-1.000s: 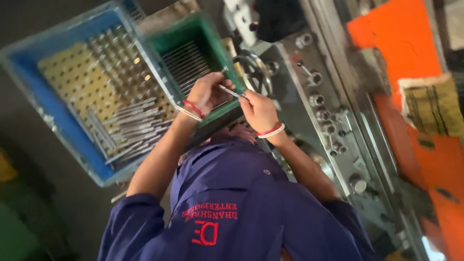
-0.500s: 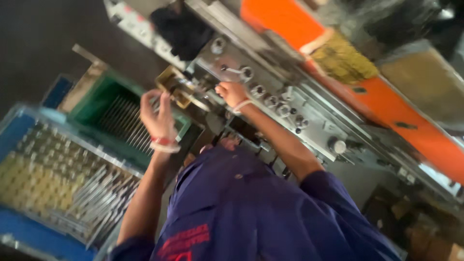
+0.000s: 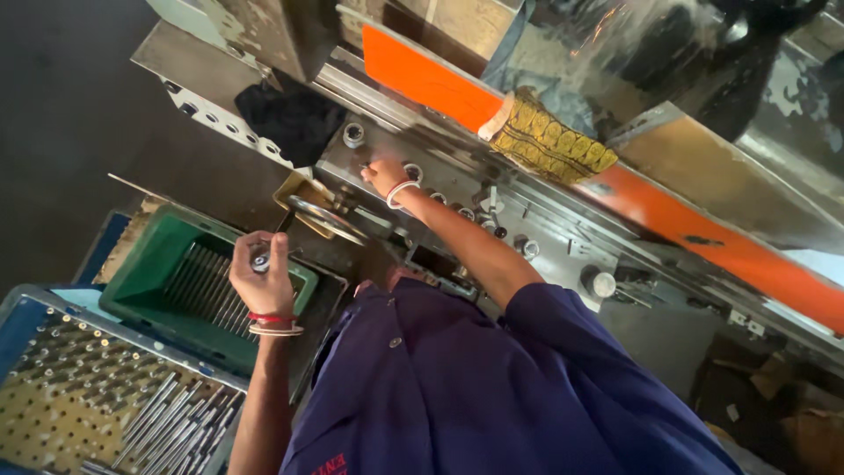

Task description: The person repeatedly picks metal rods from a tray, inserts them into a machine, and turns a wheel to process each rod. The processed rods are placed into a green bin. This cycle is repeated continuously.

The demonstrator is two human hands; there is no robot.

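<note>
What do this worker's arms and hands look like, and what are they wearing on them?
Both hands are bare, with no gloves. The left hand has a red band and a pale bangle stacked at the wrist. The right hand has a white bangle with a thin red edge at its wrist. The forearms are uncovered; short dark blue shirt sleeves end near the elbows. The shirt has buttons and red lettering low down.

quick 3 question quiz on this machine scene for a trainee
1. True or false: the left hand grips the handwheel handle.
2. Where is the right hand? A) in the green crate B) on the machine panel C) on the yellow cloth
3. What fills the blue tray?

Key
1. True
2. B
3. A perforated board with metal rods; similar rods lie in the green crate.
</note>
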